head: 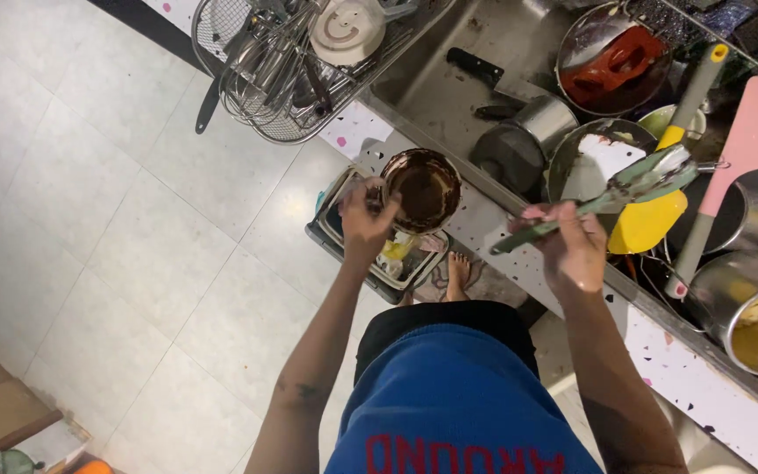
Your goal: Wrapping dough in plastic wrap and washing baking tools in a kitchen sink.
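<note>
Over the bin (337,230) on the floor, the left hand (364,219) closes on the near rim of the bowl (421,187) and holds it tipped toward the bin. It is a small round bowl, smeared brown inside. I judge it light and stiff, though the wet smears may make the rim slippery, so a pinch at the rim with the thumb inside looks the surest hold. Whether it is metal or ceramic I cannot tell.

Right of the bowl, the right hand (572,248) is wrapped shut around the handle of a green spatula (607,199), whose pale head points away from the bowl toward the sink (449,79). It looks light, with a rigid handle and probably a bendy head; the middle of the handle gives the best control.

Beyond the bowl, the sink is crowded with pots, a knife (484,70), a yellow spatula (660,189) and a pink spatula (734,167). Far right of the bowl stands a pot (752,320) of pale mush. Up and left of the bowl, a wire rack (287,66) holds utensils and 1 white dish. The speckled counter (484,228) runs just beside the bowl, and pale floor tiles (116,219) spread left of it. A bare foot (459,272) shows below the bowl.
</note>
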